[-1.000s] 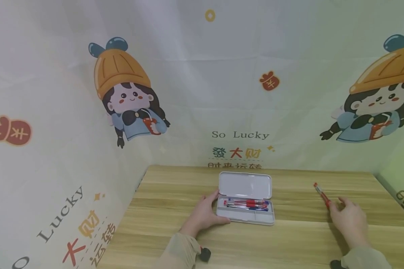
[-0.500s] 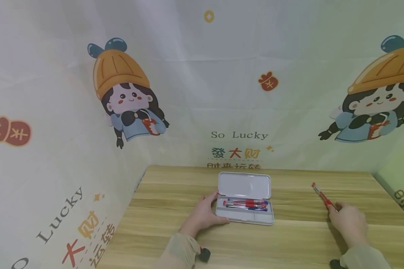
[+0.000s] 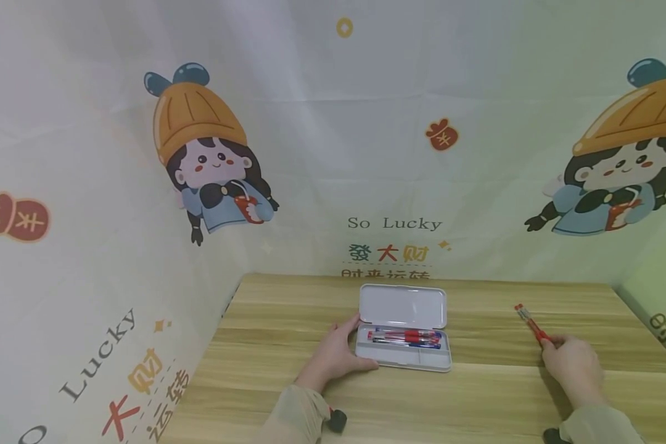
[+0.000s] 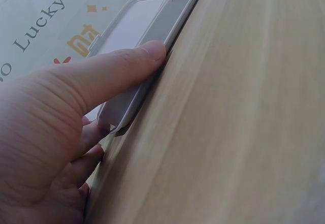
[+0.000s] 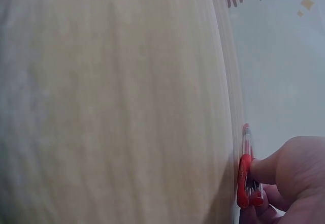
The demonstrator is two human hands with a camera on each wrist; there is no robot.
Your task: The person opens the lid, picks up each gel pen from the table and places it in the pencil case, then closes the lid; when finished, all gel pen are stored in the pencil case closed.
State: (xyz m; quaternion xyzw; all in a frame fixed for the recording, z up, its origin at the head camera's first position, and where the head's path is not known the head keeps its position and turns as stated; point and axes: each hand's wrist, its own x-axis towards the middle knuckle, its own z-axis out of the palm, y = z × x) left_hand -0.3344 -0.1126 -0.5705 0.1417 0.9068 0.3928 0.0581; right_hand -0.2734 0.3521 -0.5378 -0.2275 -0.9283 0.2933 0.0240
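Observation:
A pale grey pencil case [image 3: 405,361] lies on the table with its lid [image 3: 404,306] raised at the back. Several pens [image 3: 405,337] with red and blue parts lie in its rear compartment. My left hand [image 3: 333,354] grips the case's left end. In the left wrist view, that hand's thumb [image 4: 119,74] presses along the front edge of the case [image 4: 167,16]. Off to the right, my right hand [image 3: 574,365] pinches what look like two red pens [image 3: 531,324], their far ends pointing back and left. In the right wrist view the red pens [image 5: 244,181] sit between thumb and fingers.
The wood-grain table [image 3: 477,401] reaches back to a printed cloth wall [image 3: 311,154]. The case's front part is divided into compartments, with a divider near its right end. A dark round object [image 3: 337,420] shows at the left sleeve.
My right hand's raised finger has come in closer to the pens, and their far ends have shifted slightly. The left hand and the pencil case have stayed in place.

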